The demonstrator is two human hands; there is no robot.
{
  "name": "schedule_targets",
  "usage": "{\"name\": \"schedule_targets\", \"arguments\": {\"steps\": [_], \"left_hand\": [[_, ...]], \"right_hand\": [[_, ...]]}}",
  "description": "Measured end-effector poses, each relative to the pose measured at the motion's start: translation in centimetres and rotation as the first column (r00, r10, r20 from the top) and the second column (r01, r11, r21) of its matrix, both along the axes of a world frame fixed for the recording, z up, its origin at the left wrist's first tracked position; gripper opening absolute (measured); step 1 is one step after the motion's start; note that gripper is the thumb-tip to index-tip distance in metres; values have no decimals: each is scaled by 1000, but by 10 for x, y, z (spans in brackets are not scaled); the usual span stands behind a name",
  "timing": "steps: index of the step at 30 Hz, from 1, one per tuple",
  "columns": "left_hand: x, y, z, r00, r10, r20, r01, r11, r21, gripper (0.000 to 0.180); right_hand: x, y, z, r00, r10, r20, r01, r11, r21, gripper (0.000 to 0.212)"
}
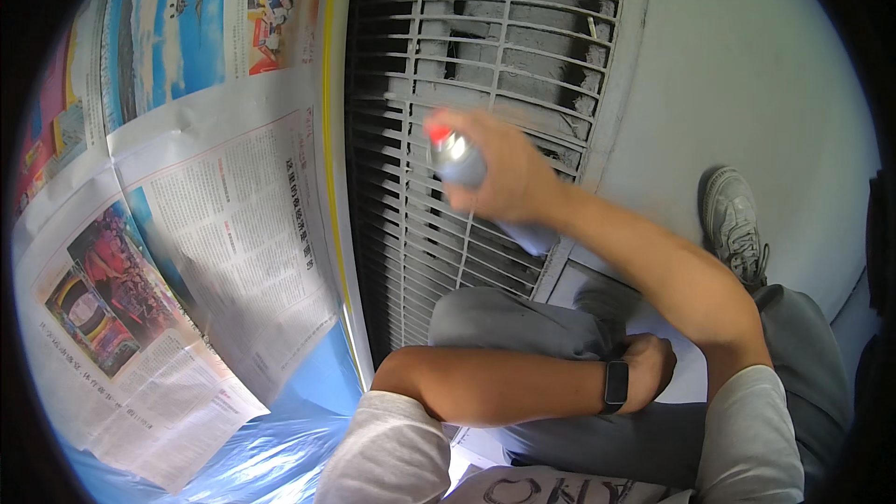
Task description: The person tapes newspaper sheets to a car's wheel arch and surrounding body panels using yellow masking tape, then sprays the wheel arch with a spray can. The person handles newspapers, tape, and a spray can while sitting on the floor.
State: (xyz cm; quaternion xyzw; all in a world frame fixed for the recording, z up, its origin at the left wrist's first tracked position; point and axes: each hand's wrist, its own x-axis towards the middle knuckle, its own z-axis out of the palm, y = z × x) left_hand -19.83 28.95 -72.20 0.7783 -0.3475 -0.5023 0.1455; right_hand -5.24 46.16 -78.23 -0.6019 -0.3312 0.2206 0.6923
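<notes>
My right hand is wrapped around a spray can with a red nozzle and a silvery shoulder. The can is tilted, its top toward the left and its base showing below my palm. It is held over a slatted metal grate, and the hand is slightly smeared by motion. Across my lap lies my left forearm, with a dark watch at the wrist. My left hand rests beside my bent knee, and its fingers are mostly hidden.
On the left, newspaper sheets and blue plastic film cover a panel with a yellow-striped edge. Grey floor extends to the right of the grate. My shoe stands on it. Dusty debris shows beneath the slats.
</notes>
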Motion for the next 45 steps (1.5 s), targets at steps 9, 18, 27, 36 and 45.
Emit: {"name": "schedule_targets", "arguments": {"steps": [9,18,27,36,45], "left_hand": [[-12,-11,-3,997,49,-66,-40,991,128,29],[-5,-1,1,1000,19,-16,-18,999,37,36],[2,-1,3,995,65,-81,-56,993,104,27],[21,1,2,972,-149,-179,156,988,22,32],[0,-5,-1,998,-11,-59,19,991,136,29]], "right_hand": [[-11,9,-7,980,-196,-29,193,977,-96,68],[9,-20,-7,989,-150,-7,149,985,-88,75],[5,-26,-19,971,-231,-66,224,970,-91,73],[37,-22,-10,893,-451,-6,450,892,-45,67],[-25,-25,-4,999,2,-54,-1,1000,11,64]]}}
